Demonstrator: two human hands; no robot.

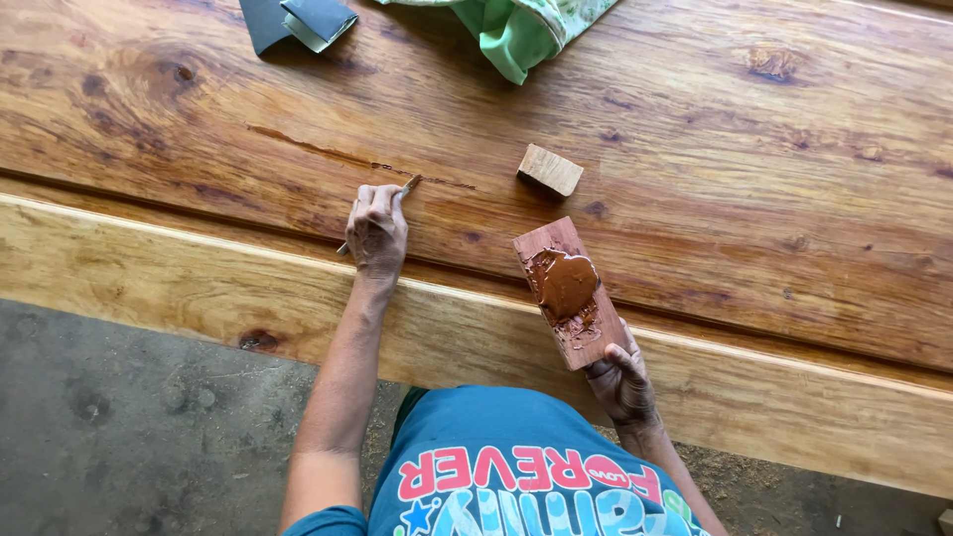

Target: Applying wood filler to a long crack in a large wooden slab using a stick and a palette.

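- On the big shiny wooden bench point(695, 199), the left hand point(376, 233) pinches a thin flat stick point(405, 187) — light and stiff, best held near its back end. Its tip touches a long crack point(328, 154).
- The right hand point(620, 382) grips the low end of a small board point(568, 293).
- Brown paste point(564, 283) sits on it — soft and sticky, so I think it must stay flat.

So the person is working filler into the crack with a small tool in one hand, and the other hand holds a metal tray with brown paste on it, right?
Not quite: the head view shows the right hand holding a small wooden board, not a metal tray, with the brown paste on it. The rest stands: the left hand holds a small tool at the crack.
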